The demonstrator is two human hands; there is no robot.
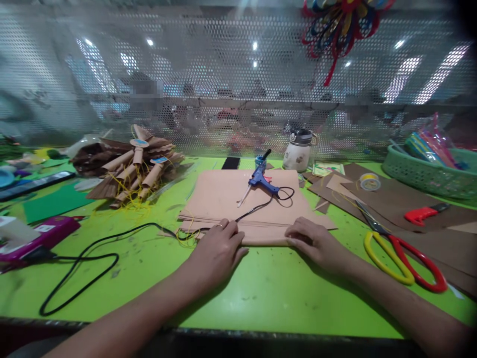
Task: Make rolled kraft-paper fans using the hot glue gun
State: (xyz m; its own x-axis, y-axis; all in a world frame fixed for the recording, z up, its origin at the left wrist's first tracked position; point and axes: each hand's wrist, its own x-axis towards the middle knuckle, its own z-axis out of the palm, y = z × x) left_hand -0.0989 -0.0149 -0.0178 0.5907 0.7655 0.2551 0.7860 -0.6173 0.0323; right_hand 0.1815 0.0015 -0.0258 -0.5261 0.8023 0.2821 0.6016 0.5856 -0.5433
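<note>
My left hand [219, 251] and my right hand [316, 243] are at the two ends of a narrow folded strip along the near edge of a sheet of brown paper [264, 237]. The fingers of both are bent and closed on the fold, the thumbs on the near side. Behind it lies a stack of brown paper [216, 191]. On the stack rests a blue glue gun [264, 183], its nozzle pointing toward the near left. Its black cord [257, 211] runs across the paper and passes by my left hand.
At left are a purple power strip [59, 231] and a bundle of folded paper pieces with yellow string [137, 169]. Scissors [402, 253], a red-handled cutter [423, 214], a string spool [369, 182] and a green basket [428, 171] are at right. A bottle [298, 151] stands behind.
</note>
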